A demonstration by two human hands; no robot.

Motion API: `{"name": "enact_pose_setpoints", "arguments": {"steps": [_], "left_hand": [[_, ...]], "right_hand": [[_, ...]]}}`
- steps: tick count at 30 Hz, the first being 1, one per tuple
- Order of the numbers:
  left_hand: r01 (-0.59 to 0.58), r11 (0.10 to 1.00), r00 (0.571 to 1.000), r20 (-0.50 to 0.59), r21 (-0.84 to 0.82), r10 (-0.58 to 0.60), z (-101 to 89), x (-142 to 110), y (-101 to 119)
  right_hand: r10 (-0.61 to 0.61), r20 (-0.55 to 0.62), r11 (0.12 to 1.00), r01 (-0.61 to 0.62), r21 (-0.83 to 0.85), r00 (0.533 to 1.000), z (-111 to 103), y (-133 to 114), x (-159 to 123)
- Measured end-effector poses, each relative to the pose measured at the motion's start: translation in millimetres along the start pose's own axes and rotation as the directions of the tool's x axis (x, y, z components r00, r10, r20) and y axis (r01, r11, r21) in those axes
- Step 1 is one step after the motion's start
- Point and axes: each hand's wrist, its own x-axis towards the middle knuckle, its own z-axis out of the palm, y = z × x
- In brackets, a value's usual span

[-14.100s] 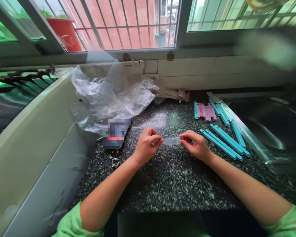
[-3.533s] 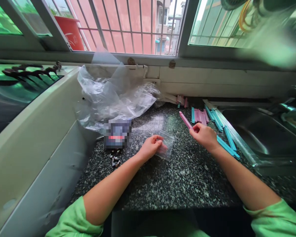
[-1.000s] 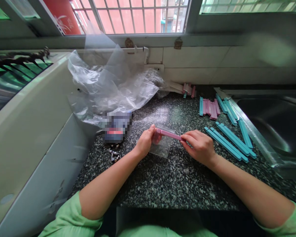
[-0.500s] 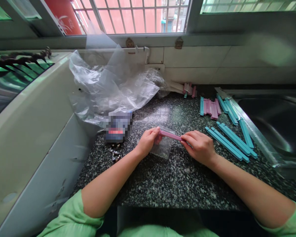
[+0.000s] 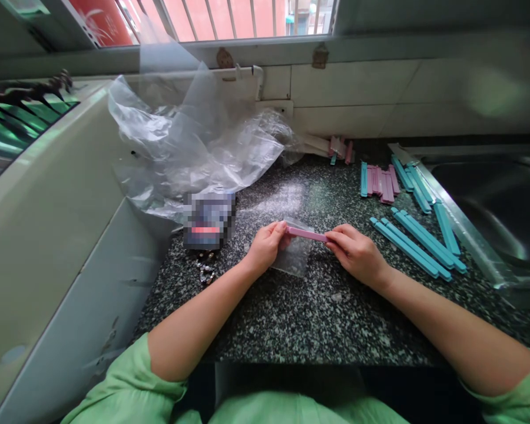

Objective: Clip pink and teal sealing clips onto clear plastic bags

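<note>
A pink bag sealing clip [image 5: 308,234] stretches between my two hands, above the speckled counter. My left hand [image 5: 267,244] is closed around its left end, with a small clear plastic bag [image 5: 294,259] hanging just below the clip. The clip seems to lie along the bag's upper edge; whether it is fully clamped I cannot tell. My right hand [image 5: 357,253] pinches the clip's right end between thumb and fingers. Several long blue sealing clips [image 5: 417,244] lie to the right of that hand. Shorter pink clips [image 5: 382,182] rest in a group behind them.
Large crumpled plastic bags [image 5: 194,141] cover the back left of the counter. A blurred-out packet [image 5: 209,221] and small shiny metal pieces [image 5: 206,271] lie left of my hands. A metal sink [image 5: 494,200] borders the right side. More clips [image 5: 341,150] sit near the wall.
The view has tipped slightly downward, so the scene sits higher in the picture. Both hands keep their hold on the pink clip, which is now a little more level.
</note>
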Motion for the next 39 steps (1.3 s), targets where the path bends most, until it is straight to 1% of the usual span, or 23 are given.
{"name": "enact_pose_setpoints", "arguments": {"steps": [10,15,24,32,39], "left_hand": [[0.007,0.996,1.0,-0.018,-0.086,-0.008,1.3,2,-6],[0.021,0.994,0.999,-0.021,-0.105,-0.024,0.4,3,-8],[0.038,0.986,0.999,0.006,-0.164,-0.038,-0.5,3,-9],[0.068,0.986,0.997,-0.016,-0.154,-0.072,-1.4,2,-4],[0.051,0.991,0.997,-0.043,-0.122,-0.057,-3.5,2,-1]], "right_hand": [[-0.009,-0.023,1.0,0.009,0.003,1.0,0,0,1],[-0.018,-0.036,1.0,0.018,0.005,0.999,-1,0,0],[-0.019,-0.061,0.999,0.02,0.029,0.998,0,0,0],[0.004,-0.104,0.994,0.007,0.107,0.995,-1,-1,1],[0.035,-0.167,0.986,-0.006,0.169,0.985,-3,-2,4]]}}
